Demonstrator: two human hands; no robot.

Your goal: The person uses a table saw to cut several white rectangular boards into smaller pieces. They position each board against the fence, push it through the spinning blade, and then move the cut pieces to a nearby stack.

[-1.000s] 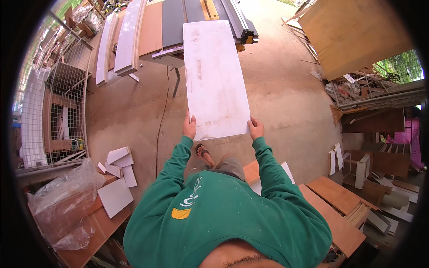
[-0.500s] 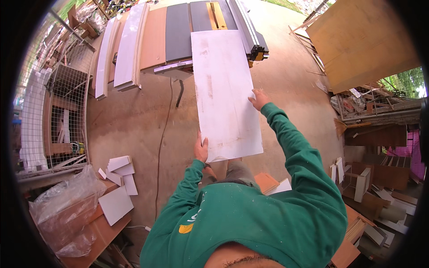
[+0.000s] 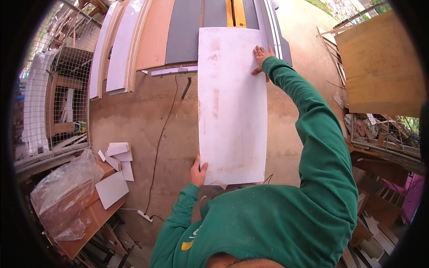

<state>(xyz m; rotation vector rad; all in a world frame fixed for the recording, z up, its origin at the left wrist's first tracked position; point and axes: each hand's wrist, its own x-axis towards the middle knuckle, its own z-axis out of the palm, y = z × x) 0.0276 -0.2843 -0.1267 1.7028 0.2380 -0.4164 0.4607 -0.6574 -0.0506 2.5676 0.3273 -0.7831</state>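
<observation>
A long white board [image 3: 234,111] with brownish smudges reaches from my waist to the grey table saw [image 3: 183,33], its far end lying on the saw top just before the yellow insert [image 3: 240,15]. My left hand [image 3: 197,172] grips the board's left edge at the near corner, thumb on top and fingers underneath. Farther up, my right hand [image 3: 262,59] rests on the right edge with its fingers spread, close to the saw's rip fence [image 3: 271,29].
White and wood-coloured panels [image 3: 123,49] lie left of the saw. A cable [image 3: 161,129] runs over the floor to a power strip [image 3: 144,216]. Offcuts [image 3: 119,154] and a plastic-covered box [image 3: 67,192] stand at left. A large yellowish panel [image 3: 380,67] leans at right.
My right hand has moved forward along the board's right edge toward the fence, and its fingers have spread. The left hand keeps its grip at the near corner. My view has shifted.
</observation>
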